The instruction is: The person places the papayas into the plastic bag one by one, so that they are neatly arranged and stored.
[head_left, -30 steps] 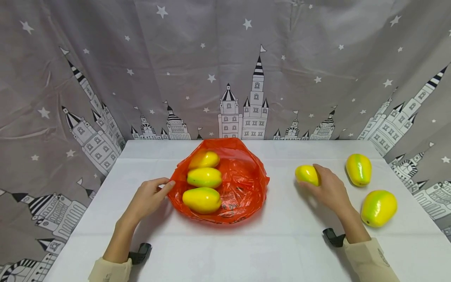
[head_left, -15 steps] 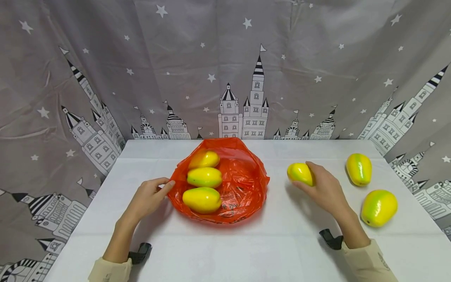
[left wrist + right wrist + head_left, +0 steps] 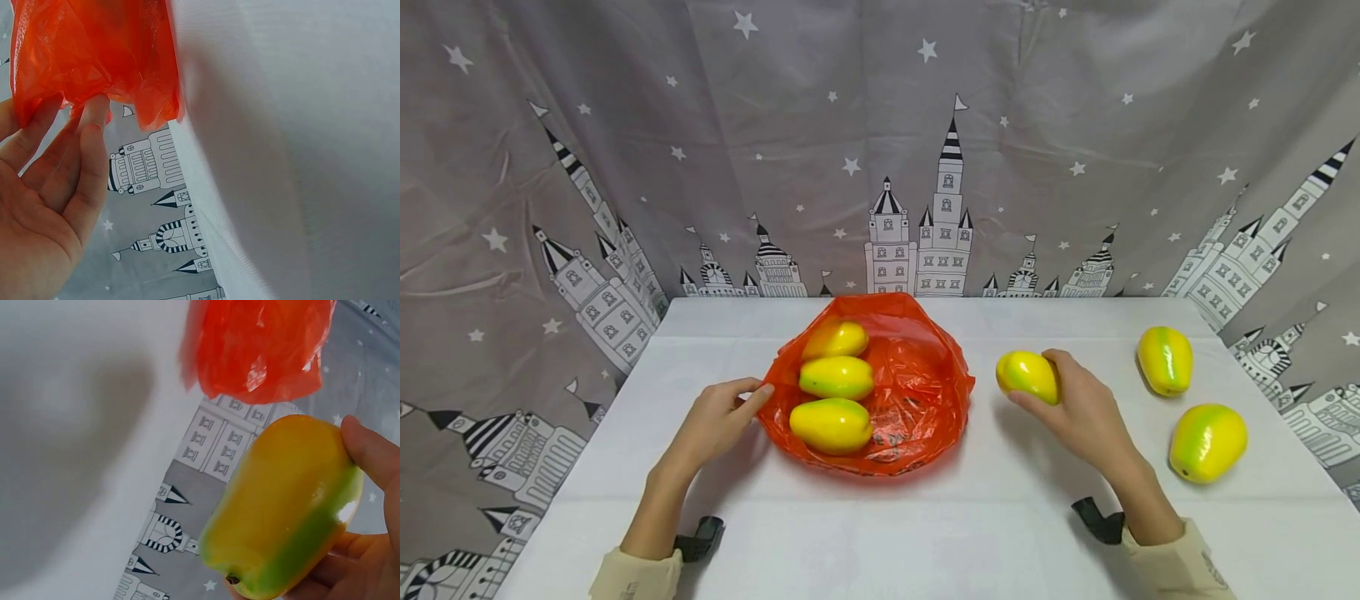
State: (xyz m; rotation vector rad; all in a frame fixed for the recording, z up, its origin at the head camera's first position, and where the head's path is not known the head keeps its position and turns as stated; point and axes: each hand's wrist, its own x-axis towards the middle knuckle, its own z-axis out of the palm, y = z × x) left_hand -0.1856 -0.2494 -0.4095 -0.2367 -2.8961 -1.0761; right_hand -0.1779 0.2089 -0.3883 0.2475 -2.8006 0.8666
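Note:
A red plastic bag (image 3: pixel 917 400) lies spread wide on the table, its mouth facing up. Inside its left half are a front mango (image 3: pixel 831 426), a middle mango (image 3: pixel 837 378) and a back mango (image 3: pixel 838 340), all yellow with some green. My left hand (image 3: pixel 718 417) pinches the bag's left rim between thumb and fingers; in the left wrist view the fingers reach behind the red film (image 3: pixel 87 56). My right hand (image 3: pixel 1090 417) grips another yellow-green mango (image 3: pixel 1028 376) above the table, right of the bag. The right wrist view shows this mango (image 3: pixel 284 509) with its dark stem end.
Two more mangoes lie at the right of the table: a far mango (image 3: pixel 1165 360) and a near mango (image 3: pixel 1207 442), beyond my right wrist. A white cloth (image 3: pixel 925 542) covers the table. Behind it hangs a grey curtain (image 3: pixel 820 100) printed with castles and stars.
My right hand has carried its mango a little to the left, nearer the bag. My left hand, the bag and the other mangoes stay where they were.

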